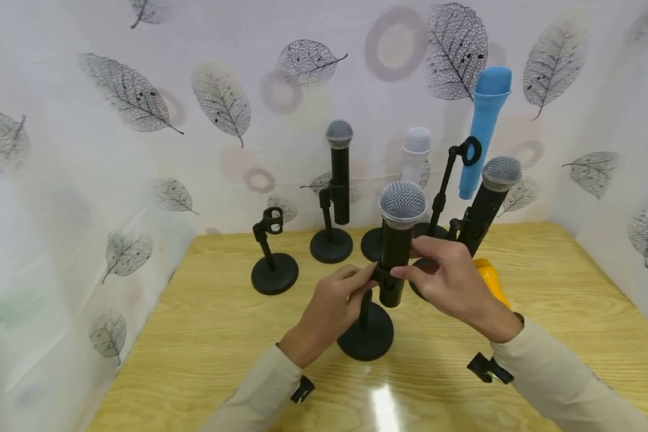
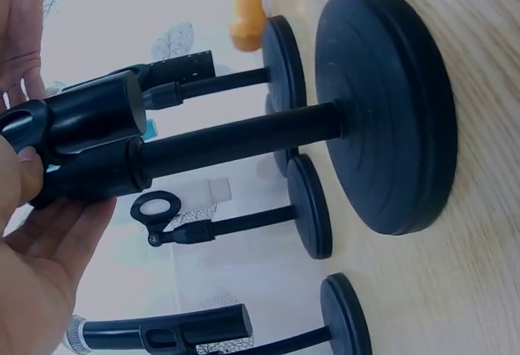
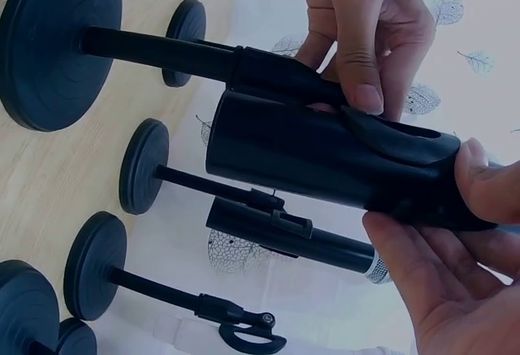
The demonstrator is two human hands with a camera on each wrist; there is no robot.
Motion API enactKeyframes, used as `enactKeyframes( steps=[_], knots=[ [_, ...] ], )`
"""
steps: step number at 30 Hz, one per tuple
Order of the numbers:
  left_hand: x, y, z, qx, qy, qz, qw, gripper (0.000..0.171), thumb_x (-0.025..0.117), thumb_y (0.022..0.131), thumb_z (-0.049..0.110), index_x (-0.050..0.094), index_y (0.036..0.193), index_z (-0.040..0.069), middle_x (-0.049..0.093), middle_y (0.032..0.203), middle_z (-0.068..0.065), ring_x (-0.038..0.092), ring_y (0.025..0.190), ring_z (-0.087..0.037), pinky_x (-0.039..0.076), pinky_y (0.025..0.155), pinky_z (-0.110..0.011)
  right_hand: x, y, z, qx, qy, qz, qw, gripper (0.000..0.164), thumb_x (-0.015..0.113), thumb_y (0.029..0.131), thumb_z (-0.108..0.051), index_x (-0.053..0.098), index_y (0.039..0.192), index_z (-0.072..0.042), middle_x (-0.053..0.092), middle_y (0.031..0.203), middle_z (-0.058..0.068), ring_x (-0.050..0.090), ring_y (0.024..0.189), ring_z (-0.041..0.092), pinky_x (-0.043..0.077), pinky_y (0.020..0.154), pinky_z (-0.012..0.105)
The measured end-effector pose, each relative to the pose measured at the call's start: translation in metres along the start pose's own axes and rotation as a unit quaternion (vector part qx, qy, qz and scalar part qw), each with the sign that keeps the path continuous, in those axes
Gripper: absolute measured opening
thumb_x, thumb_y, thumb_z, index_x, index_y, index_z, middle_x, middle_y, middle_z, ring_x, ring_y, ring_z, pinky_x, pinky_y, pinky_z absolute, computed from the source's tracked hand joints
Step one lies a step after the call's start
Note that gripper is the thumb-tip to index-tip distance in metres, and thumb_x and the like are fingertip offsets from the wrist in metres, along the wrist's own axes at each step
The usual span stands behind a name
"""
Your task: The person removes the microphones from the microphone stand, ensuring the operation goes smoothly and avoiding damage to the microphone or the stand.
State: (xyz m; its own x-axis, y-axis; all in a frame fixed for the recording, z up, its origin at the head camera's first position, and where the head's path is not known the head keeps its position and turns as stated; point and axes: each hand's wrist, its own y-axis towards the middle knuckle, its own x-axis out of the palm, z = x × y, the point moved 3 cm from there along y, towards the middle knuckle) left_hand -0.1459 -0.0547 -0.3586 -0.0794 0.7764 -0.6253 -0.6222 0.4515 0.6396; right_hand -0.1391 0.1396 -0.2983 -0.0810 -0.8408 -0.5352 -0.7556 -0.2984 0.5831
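A black microphone [image 1: 395, 249] with a silver mesh head stands nearly upright, its body through the ring clip of a black desktop stand [image 1: 366, 339]. My left hand [image 1: 332, 303] grips the top of the stand just below the clip, thumb and fingers around it, as the left wrist view shows the stand's neck [image 2: 89, 175]. With thumb and fingers, my right hand [image 1: 453, 279] holds the microphone body above the clip. In the right wrist view the microphone's lower end [image 3: 260, 144] sticks out past the clip, alongside the pole.
Behind stand a black microphone [image 1: 341, 174] in its stand, a white microphone [image 1: 416, 150], a blue one [image 1: 483, 135] leaning high, and another black one [image 1: 486, 204] at right. A stand with a bare clip [image 1: 274, 273] is at left. Something yellow-orange [image 1: 491, 281] shows behind my right hand.
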Motion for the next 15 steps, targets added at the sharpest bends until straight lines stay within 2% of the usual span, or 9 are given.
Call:
enactKeyframes(
  steps=[5,11,15],
  knots=[
    [0.0,0.001,0.0,0.001,0.004,-0.005,1.0,0.038,0.069,0.096,0.005,0.066,0.134,0.004,0.069,0.097,-0.005,0.068,0.083,-0.011,0.054,0.07,-0.013,-0.002,0.002,-0.002,-0.009,-0.018,-0.001,1.0,0.022,0.086,0.076,0.004,0.074,0.092,-0.006,0.071,0.085,-0.001,0.065,0.064,0.008,0.057,0.061,0.019],
    [-0.001,0.002,0.0,0.005,0.006,-0.006,1.0,0.038,0.067,0.098,0.008,0.064,0.136,0.004,0.068,0.098,-0.004,0.067,0.083,-0.01,0.053,0.072,-0.014,-0.012,0.009,-0.009,-0.007,0.002,0.006,1.0,0.024,0.084,0.08,0.003,0.076,0.102,-0.004,0.075,0.092,0.002,0.074,0.08,0.016,0.058,0.07,0.018],
    [0.0,0.002,0.0,0.004,-0.003,-0.007,1.0,0.037,0.067,0.098,0.008,0.065,0.135,0.004,0.069,0.098,-0.004,0.067,0.083,-0.01,0.053,0.072,-0.013,-0.014,0.01,-0.01,0.011,0.01,-0.01,1.0,0.024,0.082,0.084,0.0,0.075,0.107,-0.003,0.075,0.097,0.005,0.075,0.085,0.02,0.058,0.075,0.018]
  ],
)
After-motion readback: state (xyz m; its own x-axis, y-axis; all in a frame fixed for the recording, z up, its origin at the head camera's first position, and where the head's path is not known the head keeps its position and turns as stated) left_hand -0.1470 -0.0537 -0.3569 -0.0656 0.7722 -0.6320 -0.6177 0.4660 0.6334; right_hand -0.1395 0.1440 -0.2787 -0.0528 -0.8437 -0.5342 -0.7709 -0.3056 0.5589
